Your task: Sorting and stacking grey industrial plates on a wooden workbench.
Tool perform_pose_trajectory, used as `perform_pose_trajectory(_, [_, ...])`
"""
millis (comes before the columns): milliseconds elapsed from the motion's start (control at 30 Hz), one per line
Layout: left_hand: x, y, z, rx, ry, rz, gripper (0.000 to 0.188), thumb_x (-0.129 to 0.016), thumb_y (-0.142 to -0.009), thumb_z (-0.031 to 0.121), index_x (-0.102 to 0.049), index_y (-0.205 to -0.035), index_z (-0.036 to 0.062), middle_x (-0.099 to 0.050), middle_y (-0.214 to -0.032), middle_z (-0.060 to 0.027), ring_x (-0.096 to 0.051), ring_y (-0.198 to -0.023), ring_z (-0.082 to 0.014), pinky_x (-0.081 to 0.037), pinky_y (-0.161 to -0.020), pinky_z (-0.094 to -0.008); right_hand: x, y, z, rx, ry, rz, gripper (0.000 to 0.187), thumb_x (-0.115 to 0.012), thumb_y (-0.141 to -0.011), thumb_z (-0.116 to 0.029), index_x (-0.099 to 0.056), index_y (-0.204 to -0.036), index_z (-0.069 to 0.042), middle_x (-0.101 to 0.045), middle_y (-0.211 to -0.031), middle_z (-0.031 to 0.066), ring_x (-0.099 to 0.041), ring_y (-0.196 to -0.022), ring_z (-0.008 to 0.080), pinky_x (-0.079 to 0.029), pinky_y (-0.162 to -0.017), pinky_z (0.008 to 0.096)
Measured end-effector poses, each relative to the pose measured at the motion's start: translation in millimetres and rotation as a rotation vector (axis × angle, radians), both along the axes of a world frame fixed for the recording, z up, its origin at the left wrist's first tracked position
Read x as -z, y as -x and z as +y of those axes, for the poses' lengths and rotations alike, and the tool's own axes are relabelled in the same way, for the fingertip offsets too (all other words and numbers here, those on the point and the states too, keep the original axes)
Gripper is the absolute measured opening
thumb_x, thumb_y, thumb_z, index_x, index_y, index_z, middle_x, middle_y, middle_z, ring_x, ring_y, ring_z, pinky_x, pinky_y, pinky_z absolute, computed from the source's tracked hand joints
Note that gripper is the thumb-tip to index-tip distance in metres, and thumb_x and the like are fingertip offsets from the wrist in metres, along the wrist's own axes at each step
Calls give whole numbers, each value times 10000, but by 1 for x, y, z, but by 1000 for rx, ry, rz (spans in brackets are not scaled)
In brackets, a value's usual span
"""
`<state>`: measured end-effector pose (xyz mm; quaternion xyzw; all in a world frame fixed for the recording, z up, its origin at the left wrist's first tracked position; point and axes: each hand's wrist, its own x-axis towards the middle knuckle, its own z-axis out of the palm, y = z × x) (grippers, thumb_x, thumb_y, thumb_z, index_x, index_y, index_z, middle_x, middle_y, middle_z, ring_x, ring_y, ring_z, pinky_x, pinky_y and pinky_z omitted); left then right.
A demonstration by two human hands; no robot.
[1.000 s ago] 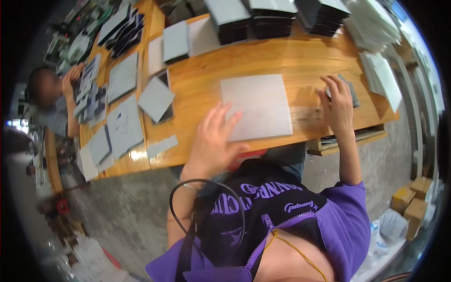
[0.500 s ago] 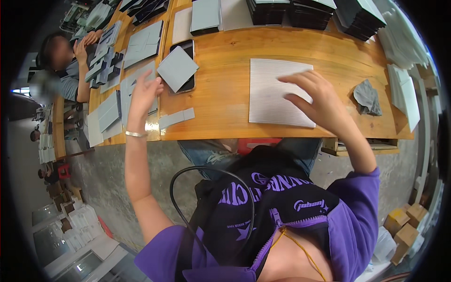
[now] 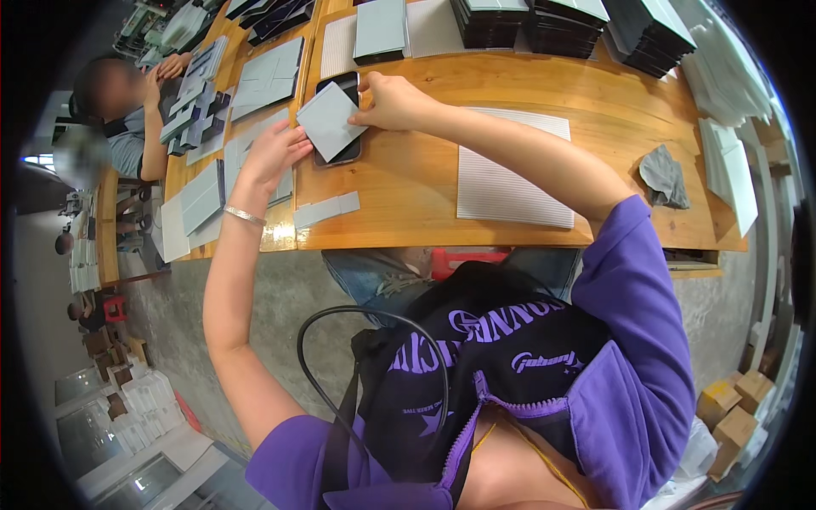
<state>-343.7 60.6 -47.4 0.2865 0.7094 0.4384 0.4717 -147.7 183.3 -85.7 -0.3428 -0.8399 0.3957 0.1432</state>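
Observation:
A pale grey square panel lies at an angle over a black tray with a light rim, left of the table's middle. My right hand reaches across to the panel's right corner. Its thumb and curled fingers close on that corner, though the fingertips underneath are partly hidden. By the panel's left corner is my left hand, fingers stretched out and the tips at the panel's edge. A silver bracelet circles my left wrist. Below my right forearm, partly covered by it, lies a white ribbed sheet.
Narrow grey strips lie near the front edge. Stacks of dark-edged grey panels line the back. A crumpled grey cloth and white sheets are at the right. Another person sits at the far left beside more grey pieces.
My right hand has swung left from above the ribbed sheet to the panel's right corner. My left hand has moved slightly to the panel's left edge.

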Motion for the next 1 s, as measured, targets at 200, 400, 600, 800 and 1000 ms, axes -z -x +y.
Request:
perform_pose_trajectory(200, [5, 8, 10, 85, -59, -130, 378, -594, -908, 132, -474, -1236, -15, -604, -1092, -91, -606, -952, -145, -498, -892, -282, 14, 10, 10, 22, -130, 89, 756, -796, -660, -476, -518, -1169, 10, -660, -925, 175, -658, -738, 266, -526, -644, 328])
perform_pose_trajectory(400, [9, 3, 17, 124, -83, -195, 241, -575, -918, 155, -553, -1128, 38, -604, -1059, -44, -575, -972, -144, -468, -885, -306, 0, -4, 17, -5, 406, 40, 614, -777, -731, -432, -586, -1093, 26, -575, -669, 47, -536, -555, 116, -440, -477, 245])
perform_pose_trajectory(600, [-11, -21, 8, 147, -160, -312, 193, -582, -923, 137, -556, -1091, 47, -620, -1043, -38, -606, -938, -110, -519, -848, -264, -13, -28, 11, -15, 567, 154, 406, -733, -808, -372, -655, -919, 11, -571, -693, 13, -514, -589, 81, -420, -524, 205])
perform_pose_trajectory(800, [-31, -55, 0, 141, -174, -218, 188, -621, -898, 209, -555, -979, 52, -629, -956, -53, -625, -843, -120, -537, -707, -266, -48, -64, -7, -23, 667, 234, 398, -745, -793, -392, -669, -861, -8, -548, -672, 10, -514, -579, 80, -428, -535, 192])
perform_pose_trajectory(1000, [-35, -75, -8, 140, -189, -288, 279, -598, -908, 233, -569, -1082, 17, -630, -1006, -62, -614, -917, -129, -526, -758, -282, -59, -83, -22, 2, 645, 243, 440, -731, -788, -448, -659, -807, -14, -535, -658, 17, -520, -568, 77, -449, -535, 186])
